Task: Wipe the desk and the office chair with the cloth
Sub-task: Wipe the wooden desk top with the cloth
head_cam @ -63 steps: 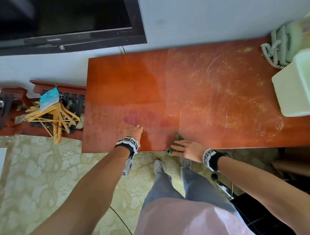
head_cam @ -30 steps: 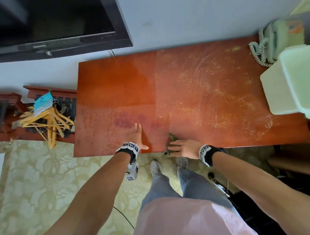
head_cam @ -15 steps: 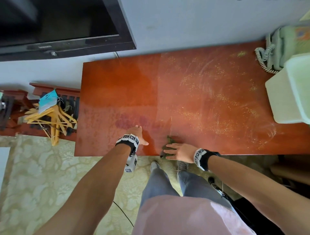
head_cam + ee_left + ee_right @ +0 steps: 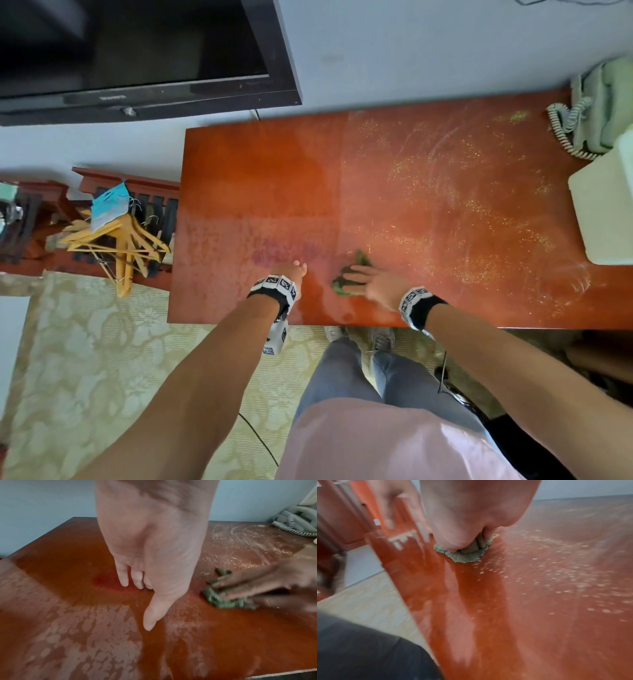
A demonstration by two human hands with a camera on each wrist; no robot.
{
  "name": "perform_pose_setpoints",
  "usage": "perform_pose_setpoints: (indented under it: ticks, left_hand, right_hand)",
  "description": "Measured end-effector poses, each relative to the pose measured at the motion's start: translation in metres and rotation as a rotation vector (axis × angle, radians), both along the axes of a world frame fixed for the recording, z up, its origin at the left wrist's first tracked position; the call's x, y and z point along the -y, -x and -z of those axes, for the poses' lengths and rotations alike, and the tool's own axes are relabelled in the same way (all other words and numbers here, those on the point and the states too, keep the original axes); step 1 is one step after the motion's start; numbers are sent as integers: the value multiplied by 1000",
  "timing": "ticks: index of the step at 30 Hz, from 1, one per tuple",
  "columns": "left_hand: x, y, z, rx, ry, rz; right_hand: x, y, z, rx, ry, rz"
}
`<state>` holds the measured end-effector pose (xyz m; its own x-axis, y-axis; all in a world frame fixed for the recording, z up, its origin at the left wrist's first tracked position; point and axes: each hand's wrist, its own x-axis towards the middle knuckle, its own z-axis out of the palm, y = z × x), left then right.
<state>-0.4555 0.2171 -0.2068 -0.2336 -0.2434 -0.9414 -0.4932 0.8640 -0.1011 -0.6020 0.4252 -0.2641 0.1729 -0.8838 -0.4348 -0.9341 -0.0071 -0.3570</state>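
Observation:
The red-brown desk (image 4: pixel 445 164) fills the middle of the head view. A small green cloth (image 4: pixel 346 285) lies on it near the front edge. My right hand (image 4: pixel 373 284) presses on the cloth with its fingers laid flat over it. The right wrist view shows the cloth (image 4: pixel 464 557) bunched under the palm of that hand (image 4: pixel 467 520). My left hand (image 4: pixel 291 272) rests on the desk just left of the cloth, fingers straight and thumb spread, holding nothing. In the left wrist view this hand (image 4: pixel 154 568) lies beside the cloth (image 4: pixel 221 601).
Pale crumbs and wipe streaks (image 4: pixel 462 212) cover the desk's right half. A green telephone (image 4: pixel 603 106) and a white box (image 4: pixel 606 205) stand at the right end. A television (image 4: pixel 137 51) hangs on the wall at the back left. Wooden hangers (image 4: pixel 116 240) lie left of the desk.
My right hand has slid the cloth from the desk's front edge a little farther onto the surface. The left hand stays in about the same spot.

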Motion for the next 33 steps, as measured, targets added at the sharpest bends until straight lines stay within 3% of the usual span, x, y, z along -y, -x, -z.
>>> perform_pose_setpoints:
  ticks: [5,11,14,18,22,28,33]
  left_hand:
    - [-1,-13,-5,-113,-7,-16]
    - [8,-12,-3,-188,-16,16]
    - [12,-6,1,-344,52,-1]
    - [22,7,17,-551,145,-82]
    - [38,14,34,-484,133,-39]
    - [44,4,52,-479,135,-12]
    - [45,-2,52,-563,76,-65]
  right_hand:
    - [16,33,-7,-103,-77,203]
    - [19,-6,-15,-113,-172,364]
    - [19,-32,-9,-91,-186,311]
    - [26,-58,-12,-64,-169,111]
    - [34,-65,-19,-45,-159,62]
    - [45,-30,-11,-30,-132,75]
    - [76,30,1,-123,-109,369]
